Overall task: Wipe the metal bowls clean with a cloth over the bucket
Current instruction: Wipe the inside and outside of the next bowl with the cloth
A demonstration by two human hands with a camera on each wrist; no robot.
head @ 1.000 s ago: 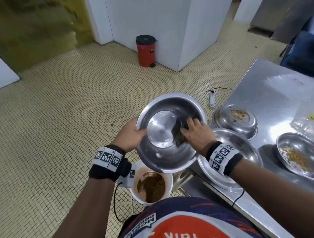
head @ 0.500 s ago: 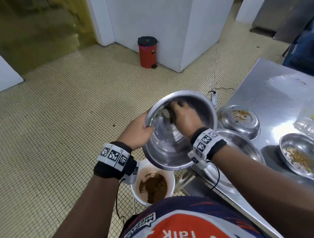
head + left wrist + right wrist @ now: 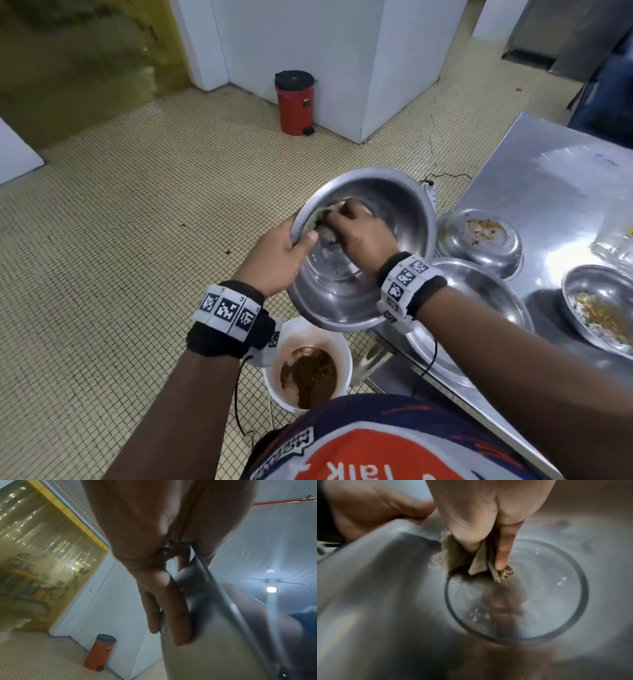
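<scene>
Beside the steel table (image 3: 534, 164), over the bucket (image 3: 274, 383), the left hand (image 3: 274, 260) gripped the tilted bowl (image 3: 387, 202) by its rim while the right hand (image 3: 359, 236) pinched the cloth (image 3: 453, 555) against its inner wall — mid-wipe, seemingly (soiled bowls waited) — next probably sweeping round the base.

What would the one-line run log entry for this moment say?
phase: wiping | left hand: grips bowl rim | right hand: presses cloth inside bowl | bucket: below | two dirty bowls on table
</scene>
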